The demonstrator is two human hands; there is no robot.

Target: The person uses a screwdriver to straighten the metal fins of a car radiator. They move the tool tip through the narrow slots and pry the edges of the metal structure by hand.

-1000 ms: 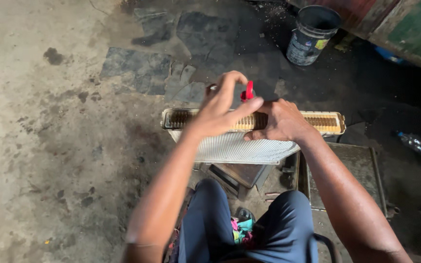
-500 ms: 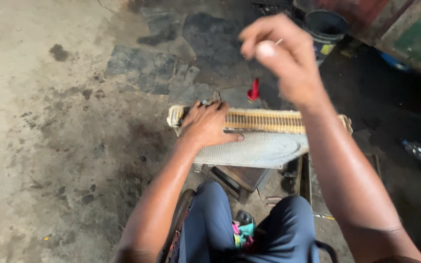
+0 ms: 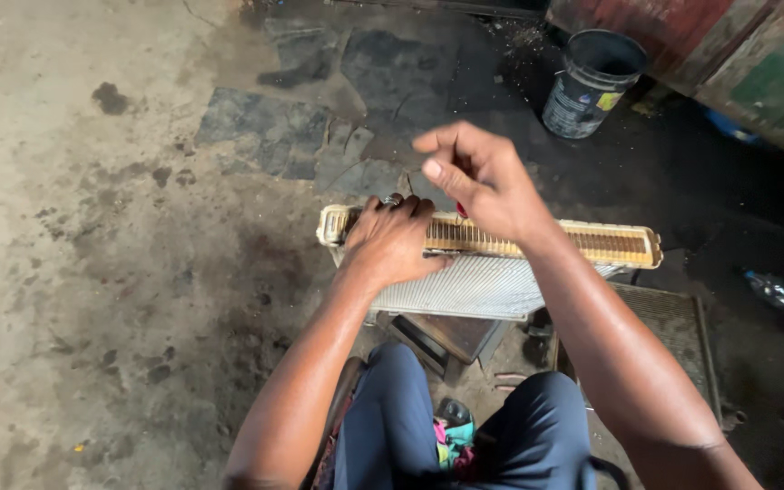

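The stained concrete floor (image 3: 93, 272) fills the left of the frame. The finned metal radiator core with brass-coloured top (image 3: 537, 263) sits centre frame. The left hand (image 3: 392, 240) clamps its top edge. The right hand (image 3: 483, 181), raised above, pinches a small red object (image 3: 461, 210). A black plastic bucket (image 3: 592, 82) stands upper right.

Finned radiator core (image 3: 501, 272) stands on edge, brass-coloured top (image 3: 610, 243) upward.
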